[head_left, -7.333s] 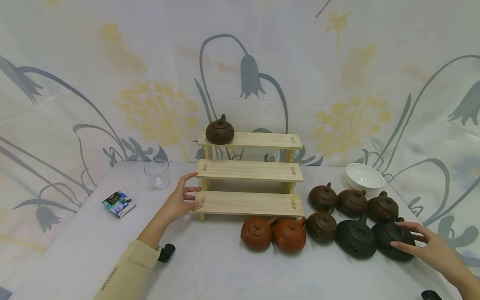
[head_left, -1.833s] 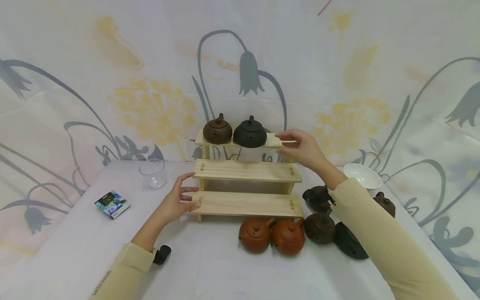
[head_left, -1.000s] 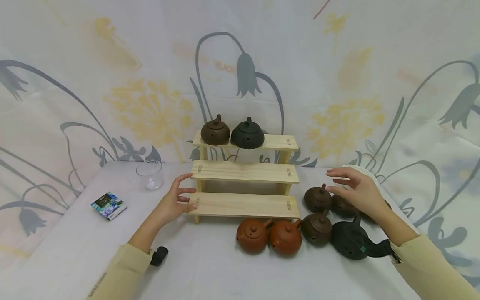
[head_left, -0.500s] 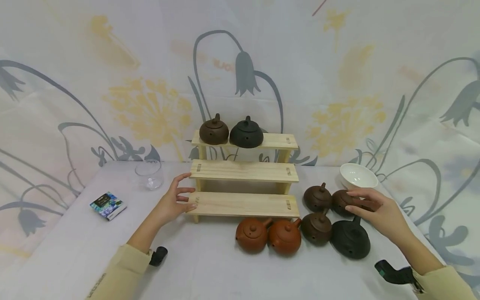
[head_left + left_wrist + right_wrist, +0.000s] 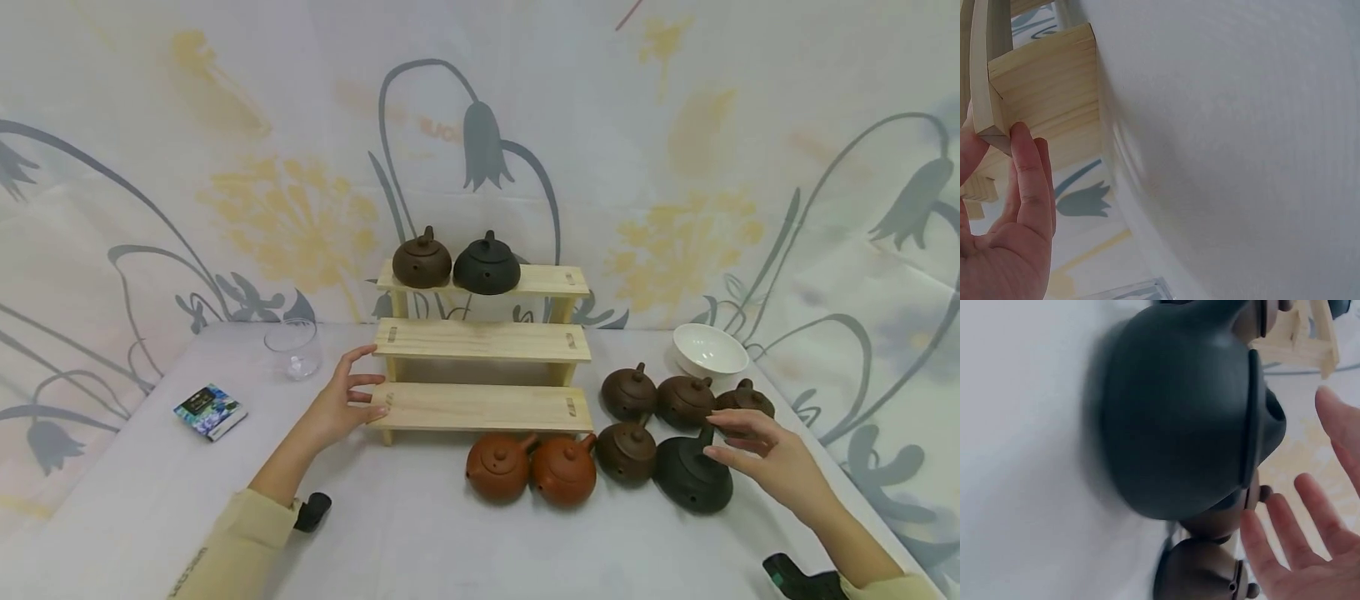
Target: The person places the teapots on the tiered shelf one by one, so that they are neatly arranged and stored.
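Note:
My left hand (image 5: pixel 337 405) pinches the left end of the lowest board of a three-tier wooden display stand (image 5: pixel 480 407); in the left wrist view, thumb and fingers lie on either side of the board end (image 5: pixel 990 122). On the top tier sit a brown teapot (image 5: pixel 422 262) and a black teapot (image 5: pixel 487 267). My right hand (image 5: pixel 776 458) is over the right side of another black teapot (image 5: pixel 692 477) on the table. The right wrist view has its fingers spread beside this teapot's lid (image 5: pixel 1266 428), with a gap between.
Two orange-red teapots (image 5: pixel 498 468) stand before the stand. Several brown teapots (image 5: pixel 628 392) crowd around the black one. Behind them is a white bowl (image 5: pixel 708 352). A glass bowl (image 5: pixel 294 346) and a small book (image 5: pixel 210 412) lie at the left.
A black teapot has gone from the right of the table to the top tier. My right hand has let it go and returned to the other black teapot. My left hand stays on the stand.

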`<state>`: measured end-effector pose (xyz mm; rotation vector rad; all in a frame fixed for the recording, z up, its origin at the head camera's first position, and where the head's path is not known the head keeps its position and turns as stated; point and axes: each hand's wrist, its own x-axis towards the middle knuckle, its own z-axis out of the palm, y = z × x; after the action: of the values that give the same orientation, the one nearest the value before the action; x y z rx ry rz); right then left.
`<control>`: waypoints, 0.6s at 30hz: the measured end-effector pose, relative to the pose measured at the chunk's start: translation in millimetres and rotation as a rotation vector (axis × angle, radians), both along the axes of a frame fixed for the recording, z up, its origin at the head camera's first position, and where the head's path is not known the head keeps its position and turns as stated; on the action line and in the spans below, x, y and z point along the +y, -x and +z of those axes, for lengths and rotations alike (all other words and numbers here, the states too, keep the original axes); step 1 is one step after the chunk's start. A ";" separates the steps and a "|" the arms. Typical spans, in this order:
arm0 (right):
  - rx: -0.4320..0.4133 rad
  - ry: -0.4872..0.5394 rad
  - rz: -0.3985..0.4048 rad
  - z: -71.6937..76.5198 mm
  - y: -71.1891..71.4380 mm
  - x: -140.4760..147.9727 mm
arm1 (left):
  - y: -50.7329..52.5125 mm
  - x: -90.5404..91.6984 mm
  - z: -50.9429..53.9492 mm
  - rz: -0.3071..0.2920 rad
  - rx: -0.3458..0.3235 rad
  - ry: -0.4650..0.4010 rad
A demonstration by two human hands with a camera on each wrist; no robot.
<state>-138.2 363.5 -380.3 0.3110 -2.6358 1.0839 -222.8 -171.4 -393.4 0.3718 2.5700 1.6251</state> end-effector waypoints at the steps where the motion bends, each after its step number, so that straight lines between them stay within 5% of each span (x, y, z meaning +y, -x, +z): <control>1: -0.020 -0.011 0.009 -0.3 -0.7 1.2 | 0.0 -0.2 0.8 -0.004 0.002 -0.003; 18: -0.331 -0.061 0.142 -12.9 -7.1 4.0 | 0.4 -0.3 1.0 0.000 0.001 0.004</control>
<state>-131.0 367.5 -393.2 0.3635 -2.9819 1.1895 -223.2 -171.7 -392.4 0.3728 2.5738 1.6194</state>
